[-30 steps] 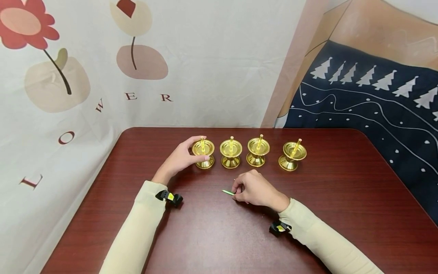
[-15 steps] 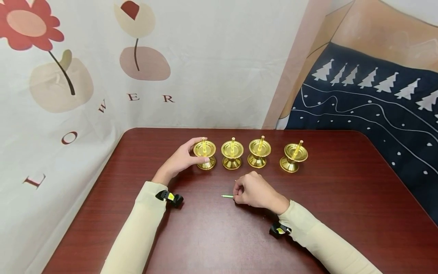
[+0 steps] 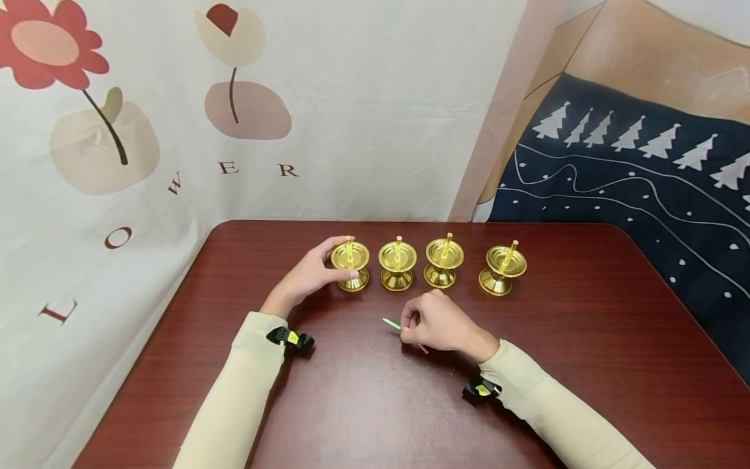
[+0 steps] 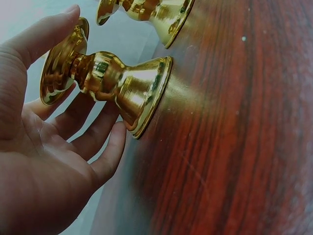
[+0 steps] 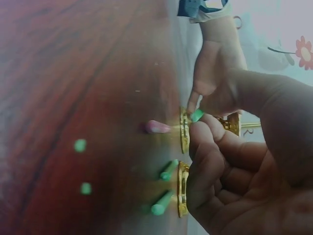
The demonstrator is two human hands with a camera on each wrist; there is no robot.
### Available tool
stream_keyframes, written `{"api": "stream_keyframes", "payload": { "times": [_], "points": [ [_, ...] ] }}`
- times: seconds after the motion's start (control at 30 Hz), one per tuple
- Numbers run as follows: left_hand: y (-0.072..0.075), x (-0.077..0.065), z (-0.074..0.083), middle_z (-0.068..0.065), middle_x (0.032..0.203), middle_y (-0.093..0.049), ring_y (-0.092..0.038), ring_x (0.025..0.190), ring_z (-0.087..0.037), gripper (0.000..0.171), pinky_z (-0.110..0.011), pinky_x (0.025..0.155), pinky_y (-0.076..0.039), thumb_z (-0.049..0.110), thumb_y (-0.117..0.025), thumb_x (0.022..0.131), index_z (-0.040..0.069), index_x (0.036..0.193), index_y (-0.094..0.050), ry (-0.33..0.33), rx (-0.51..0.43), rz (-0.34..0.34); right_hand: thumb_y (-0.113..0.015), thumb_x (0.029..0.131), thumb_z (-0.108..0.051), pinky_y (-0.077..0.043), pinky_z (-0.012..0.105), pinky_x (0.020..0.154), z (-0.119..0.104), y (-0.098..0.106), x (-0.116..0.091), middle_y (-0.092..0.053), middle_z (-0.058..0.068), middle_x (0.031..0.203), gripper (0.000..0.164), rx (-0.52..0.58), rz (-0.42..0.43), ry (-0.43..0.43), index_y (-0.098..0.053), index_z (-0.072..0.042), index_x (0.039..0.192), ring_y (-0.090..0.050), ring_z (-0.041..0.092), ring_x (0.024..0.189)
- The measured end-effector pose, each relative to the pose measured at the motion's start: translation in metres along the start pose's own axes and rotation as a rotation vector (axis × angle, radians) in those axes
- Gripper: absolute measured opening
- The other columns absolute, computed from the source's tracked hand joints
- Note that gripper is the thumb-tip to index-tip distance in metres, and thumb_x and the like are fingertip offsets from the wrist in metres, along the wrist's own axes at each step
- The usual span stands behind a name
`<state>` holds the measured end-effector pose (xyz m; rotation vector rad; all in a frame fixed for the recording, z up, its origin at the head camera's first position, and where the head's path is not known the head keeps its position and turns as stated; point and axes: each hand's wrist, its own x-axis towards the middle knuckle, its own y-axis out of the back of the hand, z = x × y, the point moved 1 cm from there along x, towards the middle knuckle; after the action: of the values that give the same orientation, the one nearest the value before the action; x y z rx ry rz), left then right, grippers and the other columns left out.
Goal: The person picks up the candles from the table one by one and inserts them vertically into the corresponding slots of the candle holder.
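Observation:
In the head view, my left hand [image 3: 307, 273] holds the leftmost golden candle holder [image 3: 352, 281], a shallow dish on a flared foot with an upright yellow rod in the dish. The left wrist view has the thumb on one side of this holder [image 4: 100, 76] and the fingers on the other. Nearer the table's middle, my right hand [image 3: 442, 326] pinches a thin green stick [image 3: 391, 324], its pale tip pointing left and slightly upward. In the right wrist view, the end of this green stick [image 5: 197, 115] sticks out past thumb and fingertips.
Three more golden candle holders [image 3: 397, 279], [image 3: 441, 275], [image 3: 496, 281] stand rightward along the back of the dark red table [image 3: 351, 417]. A pink stick [image 5: 158, 127] and several green pieces [image 5: 163, 203] lie below the right hand. A printed cloth [image 3: 375, 130] hangs behind.
The green stick's tip, level half a second ago, now tilts upward. A bit of pink shows under my right hand again. My left hand stays on the leftmost candle holder.

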<state>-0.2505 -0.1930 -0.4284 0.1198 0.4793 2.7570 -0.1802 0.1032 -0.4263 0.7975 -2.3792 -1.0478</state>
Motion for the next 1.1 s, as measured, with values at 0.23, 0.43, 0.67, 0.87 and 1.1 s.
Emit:
{"api": "stream_keyframes", "payload": {
  "times": [0.23,0.43,0.67,0.87,1.1],
  "points": [
    [0.001,-0.001,0.001,-0.018,0.153,-0.061,-0.059,0.134,-0.029,0.08,-0.037,0.112,-0.044,0.009,-0.087,0.094,0.007,0.164,-0.047,0.003,-0.006,0.002,-0.076,0.08,-0.009,-0.051,0.023,0.059,-0.007,0.006,0.005,-0.059,-0.021,0.057,0.014,0.053,0.036,0.011,-0.07,-0.021,0.074,-0.06,-0.002,0.051],
    [0.0,-0.001,0.001,-0.019,0.153,-0.061,-0.059,0.135,-0.031,0.081,-0.041,0.114,-0.043,0.006,-0.087,0.095,0.005,0.164,-0.046,-0.001,-0.021,-0.001,-0.075,0.079,-0.008,-0.05,0.022,0.061,-0.012,0.007,0.013,-0.061,-0.017,0.066,0.01,0.074,0.065,0.042,-0.071,-0.018,0.078,-0.059,-0.001,0.061],
    [-0.002,-0.002,0.001,-0.019,0.153,-0.061,-0.059,0.135,-0.03,0.08,-0.038,0.112,-0.044,0.005,-0.087,0.094,0.005,0.163,-0.047,0.002,-0.025,0.007,-0.071,0.078,-0.009,-0.051,0.023,0.063,-0.017,0.006,0.029,-0.06,-0.014,0.069,0.005,0.059,0.172,0.12,-0.072,-0.013,0.08,-0.059,0.001,0.065],
    [-0.002,-0.001,0.0,-0.019,0.153,-0.061,-0.059,0.133,-0.03,0.079,-0.033,0.109,-0.046,0.004,-0.086,0.094,0.005,0.163,-0.047,0.002,-0.044,0.009,-0.072,0.077,-0.007,-0.053,0.023,0.06,-0.021,0.007,0.044,-0.063,-0.011,0.069,0.006,0.092,0.269,0.15,-0.07,-0.012,0.078,-0.06,0.004,0.064],
    [-0.001,-0.001,0.001,-0.022,0.15,-0.062,-0.061,0.129,-0.03,0.079,-0.03,0.104,-0.048,0.002,-0.085,0.094,0.003,0.163,-0.046,-0.013,-0.072,0.004,-0.072,0.077,-0.005,-0.055,0.024,0.061,-0.026,0.008,0.062,-0.065,-0.008,0.071,0.013,0.106,0.354,0.169,-0.065,-0.015,0.08,-0.063,0.006,0.065]
  ]
}}
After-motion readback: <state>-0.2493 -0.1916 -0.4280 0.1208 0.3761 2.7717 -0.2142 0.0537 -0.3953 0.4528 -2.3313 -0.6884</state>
